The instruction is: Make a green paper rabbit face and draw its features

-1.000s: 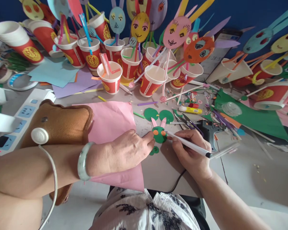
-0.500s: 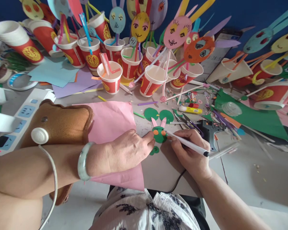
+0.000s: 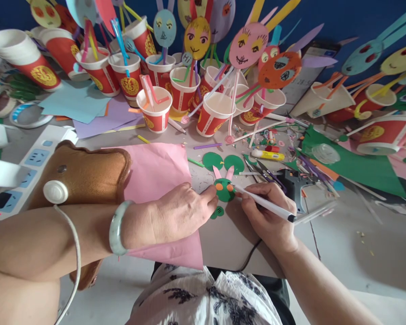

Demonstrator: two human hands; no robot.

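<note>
A small green paper rabbit face (image 3: 225, 193) with pink ears and orange eye discs lies flat on the table. Black lashes are drawn above its left eye, and some dark marks show over the right one. My left hand (image 3: 186, 210) has its fingers pinched together on the face's left edge. In my right hand (image 3: 270, 216) is a white marker pen (image 3: 269, 204), its tip at the right orange eye. Just below the face are small green paper pieces (image 3: 218, 212) with writing on one. Two green paper discs (image 3: 234, 164) lie above the ears.
Red paper cups (image 3: 155, 110) bearing straw-and-paper figures line the back. Pink paper (image 3: 155, 167) lies under my left wrist, beside a brown pouch (image 3: 88, 176) and a power strip (image 3: 37, 155). A glue gun (image 3: 292, 180), scissors (image 3: 267, 171) and a glue stick (image 3: 268, 155) are at right.
Slightly more dark marking appears by the right eye. Both hands stay in nearly the same place, and the view shifts a touch.
</note>
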